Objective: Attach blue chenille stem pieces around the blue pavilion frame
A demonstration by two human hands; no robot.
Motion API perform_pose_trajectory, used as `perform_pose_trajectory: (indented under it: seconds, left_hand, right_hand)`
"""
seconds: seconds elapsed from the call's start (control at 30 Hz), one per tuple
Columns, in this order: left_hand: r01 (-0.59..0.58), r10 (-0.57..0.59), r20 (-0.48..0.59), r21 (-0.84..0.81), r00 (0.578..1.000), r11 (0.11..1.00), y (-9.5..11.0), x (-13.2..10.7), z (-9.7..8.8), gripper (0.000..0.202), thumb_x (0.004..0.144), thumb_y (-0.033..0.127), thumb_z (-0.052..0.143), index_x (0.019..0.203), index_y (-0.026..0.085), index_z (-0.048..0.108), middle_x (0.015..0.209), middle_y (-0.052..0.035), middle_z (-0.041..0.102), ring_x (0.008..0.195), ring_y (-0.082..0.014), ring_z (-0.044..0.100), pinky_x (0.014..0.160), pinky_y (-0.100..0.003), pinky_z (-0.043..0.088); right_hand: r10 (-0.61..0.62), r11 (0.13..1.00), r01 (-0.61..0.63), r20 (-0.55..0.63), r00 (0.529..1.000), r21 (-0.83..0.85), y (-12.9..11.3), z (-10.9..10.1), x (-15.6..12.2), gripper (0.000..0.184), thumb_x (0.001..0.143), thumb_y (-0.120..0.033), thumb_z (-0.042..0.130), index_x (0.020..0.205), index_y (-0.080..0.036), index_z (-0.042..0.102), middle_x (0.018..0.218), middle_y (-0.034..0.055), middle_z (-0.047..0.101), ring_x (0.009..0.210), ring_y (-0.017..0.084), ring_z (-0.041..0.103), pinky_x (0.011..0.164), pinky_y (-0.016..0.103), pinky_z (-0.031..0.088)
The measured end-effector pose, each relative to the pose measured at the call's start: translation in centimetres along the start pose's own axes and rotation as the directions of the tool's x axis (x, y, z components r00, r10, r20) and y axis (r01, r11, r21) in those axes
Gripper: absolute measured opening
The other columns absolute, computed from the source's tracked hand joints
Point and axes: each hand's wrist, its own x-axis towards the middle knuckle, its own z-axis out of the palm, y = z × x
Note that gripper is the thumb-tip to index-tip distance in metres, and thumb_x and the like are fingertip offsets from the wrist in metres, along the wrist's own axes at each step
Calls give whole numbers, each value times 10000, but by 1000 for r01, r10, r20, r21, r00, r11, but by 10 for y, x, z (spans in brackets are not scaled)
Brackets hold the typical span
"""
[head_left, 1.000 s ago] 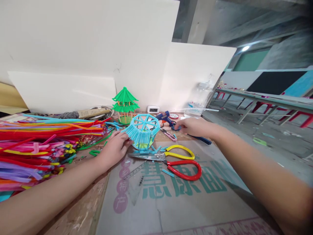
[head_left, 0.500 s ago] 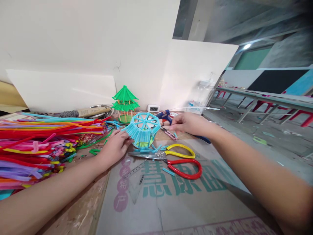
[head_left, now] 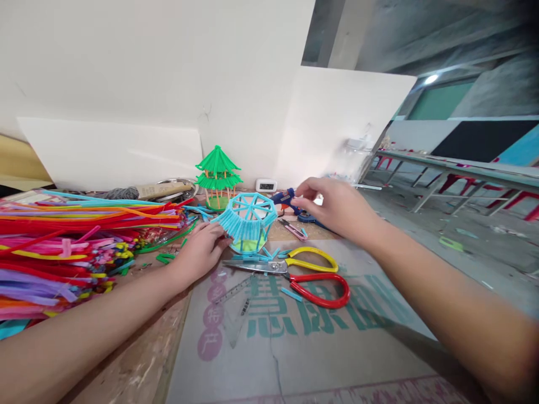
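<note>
My left hand (head_left: 202, 249) is closed on the left edge of a light blue pipe-cleaner pavilion model (head_left: 248, 216), which has an open spoked top and a lime-green base. My right hand (head_left: 330, 207) is raised beside a dark blue glue gun (head_left: 283, 197), thumb and forefinger curved apart with a gap between them. It partly covers the gun, and whether any finger touches it is unclear. In front of the model lie scissors (head_left: 275, 266) with one yellow and one red handle. Short blue pipe-cleaner pieces (head_left: 291, 294) are scattered around them.
Bundles of coloured pipe cleaners (head_left: 84, 224) fill the left side. A green-roofed pavilion model (head_left: 218, 177) and a small digital clock (head_left: 266, 185) stand against the white board. A pink cutter (head_left: 295, 230) lies right of the blue model; a clear triangle ruler (head_left: 233, 320) lies in front.
My right hand has risen slightly and shifted right, its thumb and forefinger wider apart. My left hand stays at the blue model. The whole view has shifted a little.
</note>
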Motion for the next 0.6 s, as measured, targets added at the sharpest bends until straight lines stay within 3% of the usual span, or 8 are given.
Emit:
perform_pose_trajectory:
  seconds: [0.17, 0.3, 0.4, 0.47, 0.53, 0.6]
  left_hand:
    - [-2, 3, 11, -15, 1000, 1000, -1, 0, 1, 260, 945, 321, 440, 853, 178, 637, 940, -88, 687, 1006, -276, 579, 944, -455, 401]
    - [0, 0, 5, -14, 1000, 1000, -2, 0, 2, 244, 943, 304, 445, 877, 182, 645, 984, -84, 694, 1043, -274, 578, 981, -471, 383]
    - [8, -8, 9, -8, 1000, 1000, -1, 0, 2, 240, 943, 307, 444, 879, 184, 641, 981, -80, 692, 1073, -274, 568, 1011, -478, 370]
    - [7, -6, 13, -8, 1000, 1000, 0, 0, 2, 241, 945, 312, 443, 875, 186, 635, 968, -75, 687, 1081, -266, 565, 1024, -468, 370]
    - [8, -8, 7, -19, 1000, 1000, 1, 0, 2, 236, 946, 311, 445, 866, 186, 628, 954, -70, 681, 1054, -257, 575, 1005, -453, 388]
    - [15, -15, -7, -31, 1000, 999, 2, 0, 1, 226, 941, 307, 457, 839, 184, 618, 917, -64, 673, 996, -249, 591, 965, -440, 413]
  right_hand:
    - [-226, 971, 236, -171, 959, 41, -49, 21, -1, 399, 893, -476, 582, 1161, -181, 601, 1097, 130, 662, 1060, 286, 569, 910, 439, 443]
    - [-309, 950, 314, -183, 933, -5, -61, 35, -6, 433, 883, -437, 615, 1201, -146, 564, 1199, 151, 617, 1152, 294, 520, 1013, 476, 399]
    - [-289, 957, 288, -191, 938, -34, -61, 44, -8, 431, 889, -410, 615, 1228, -153, 549, 1246, 166, 587, 1198, 309, 490, 1035, 509, 370]
    - [-264, 960, 281, -274, 925, 24, -62, 49, -11, 400, 872, -400, 644, 1179, -155, 568, 1186, 161, 607, 1142, 297, 520, 993, 488, 400]
    - [-157, 954, 232, -339, 928, 193, -66, 52, -15, 294, 864, -407, 652, 1022, -164, 609, 1032, 124, 641, 1002, 261, 569, 900, 428, 445]
    - [49, 899, 66, -249, 967, 433, -71, 55, -19, 258, 907, -418, 583, 829, -174, 616, 817, 64, 632, 806, 204, 580, 758, 351, 458]
